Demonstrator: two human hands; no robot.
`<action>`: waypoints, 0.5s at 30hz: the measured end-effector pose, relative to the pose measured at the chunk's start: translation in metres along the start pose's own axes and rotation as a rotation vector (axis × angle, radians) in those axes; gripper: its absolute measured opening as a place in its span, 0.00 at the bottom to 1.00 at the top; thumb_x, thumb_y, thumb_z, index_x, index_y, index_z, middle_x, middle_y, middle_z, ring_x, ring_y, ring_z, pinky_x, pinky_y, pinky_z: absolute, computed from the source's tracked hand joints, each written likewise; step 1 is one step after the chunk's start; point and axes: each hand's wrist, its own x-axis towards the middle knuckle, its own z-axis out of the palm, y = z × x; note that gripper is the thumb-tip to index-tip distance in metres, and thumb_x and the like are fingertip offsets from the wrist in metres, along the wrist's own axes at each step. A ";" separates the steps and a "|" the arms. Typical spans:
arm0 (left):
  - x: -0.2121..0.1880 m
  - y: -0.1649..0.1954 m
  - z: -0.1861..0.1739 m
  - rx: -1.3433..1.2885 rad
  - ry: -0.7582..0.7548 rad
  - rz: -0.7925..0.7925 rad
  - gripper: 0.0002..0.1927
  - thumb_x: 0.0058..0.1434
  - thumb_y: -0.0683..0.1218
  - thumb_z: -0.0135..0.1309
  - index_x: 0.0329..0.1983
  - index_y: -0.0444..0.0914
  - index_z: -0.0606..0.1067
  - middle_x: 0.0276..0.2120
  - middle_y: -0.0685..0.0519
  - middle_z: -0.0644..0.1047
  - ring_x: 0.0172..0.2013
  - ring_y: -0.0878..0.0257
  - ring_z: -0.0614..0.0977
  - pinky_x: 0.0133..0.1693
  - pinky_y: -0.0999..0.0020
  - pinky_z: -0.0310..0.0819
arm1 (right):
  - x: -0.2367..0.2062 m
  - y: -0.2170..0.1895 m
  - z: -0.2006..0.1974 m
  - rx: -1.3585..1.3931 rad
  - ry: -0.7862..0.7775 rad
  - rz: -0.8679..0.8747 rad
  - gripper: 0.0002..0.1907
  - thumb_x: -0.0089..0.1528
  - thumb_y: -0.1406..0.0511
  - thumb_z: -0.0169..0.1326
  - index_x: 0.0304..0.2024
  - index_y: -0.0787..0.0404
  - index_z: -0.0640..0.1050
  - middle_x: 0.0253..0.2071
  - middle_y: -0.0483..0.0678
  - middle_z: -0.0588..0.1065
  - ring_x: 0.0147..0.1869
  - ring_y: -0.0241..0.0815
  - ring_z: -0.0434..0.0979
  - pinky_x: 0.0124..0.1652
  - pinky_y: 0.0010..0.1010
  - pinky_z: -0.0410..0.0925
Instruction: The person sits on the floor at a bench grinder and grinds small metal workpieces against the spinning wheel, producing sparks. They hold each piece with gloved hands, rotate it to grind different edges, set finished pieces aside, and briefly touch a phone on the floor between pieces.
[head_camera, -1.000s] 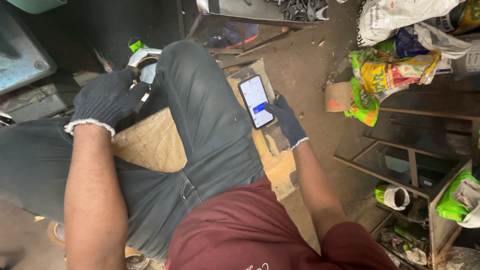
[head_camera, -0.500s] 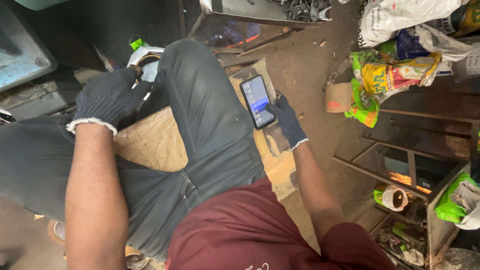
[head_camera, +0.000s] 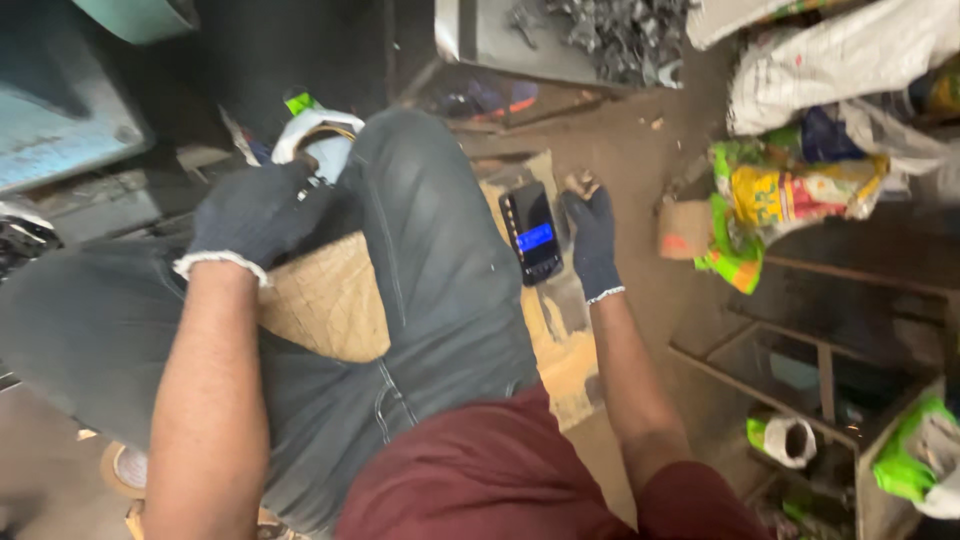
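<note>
I sit with dark grey trousers and a maroon shirt, looking down at my lap. My right hand (head_camera: 592, 243), in a dark knit glove, holds a black phone (head_camera: 531, 233) beside my right thigh; its screen is mostly dark with a blue strip. My left hand (head_camera: 255, 212), gloved the same way, rests closed on my left knee, next to a white and metal object (head_camera: 322, 140) that my fingers partly hide. A woven tan basket-like piece (head_camera: 325, 300) sits between my thighs, below that hand.
Brown cardboard (head_camera: 565, 350) lies on the dirt floor under my right arm. Yellow and green sacks (head_camera: 785, 205) and white bags (head_camera: 850, 60) pile at the right. A low metal frame shelf (head_camera: 830, 370) stands at lower right. Metal scrap (head_camera: 610, 35) fills a tray ahead.
The phone screen went from a bright white page to mostly dark with a blue strip. My right hand shifted slightly with the phone. The left hand stayed on the knee.
</note>
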 end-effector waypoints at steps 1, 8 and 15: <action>-0.001 0.001 -0.001 0.004 -0.002 -0.003 0.25 0.66 0.63 0.45 0.58 0.48 0.78 0.46 0.39 0.81 0.45 0.37 0.82 0.48 0.43 0.74 | 0.010 -0.012 0.012 0.039 0.031 -0.026 0.19 0.72 0.66 0.56 0.62 0.70 0.73 0.46 0.51 0.72 0.45 0.44 0.71 0.44 0.35 0.65; 0.004 0.010 -0.010 0.025 -0.048 -0.038 0.26 0.66 0.65 0.45 0.58 0.48 0.78 0.42 0.37 0.81 0.43 0.37 0.82 0.46 0.43 0.74 | 0.114 -0.123 0.116 -1.031 0.075 -0.737 0.16 0.66 0.62 0.57 0.52 0.64 0.78 0.47 0.59 0.77 0.52 0.60 0.76 0.52 0.47 0.67; -0.001 0.008 -0.014 -0.035 -0.029 -0.048 0.25 0.68 0.65 0.44 0.55 0.47 0.79 0.42 0.38 0.81 0.43 0.37 0.83 0.47 0.44 0.75 | 0.157 -0.129 0.145 -1.178 -0.030 -0.720 0.18 0.62 0.61 0.56 0.55 0.55 0.80 0.52 0.54 0.79 0.61 0.58 0.75 0.60 0.47 0.67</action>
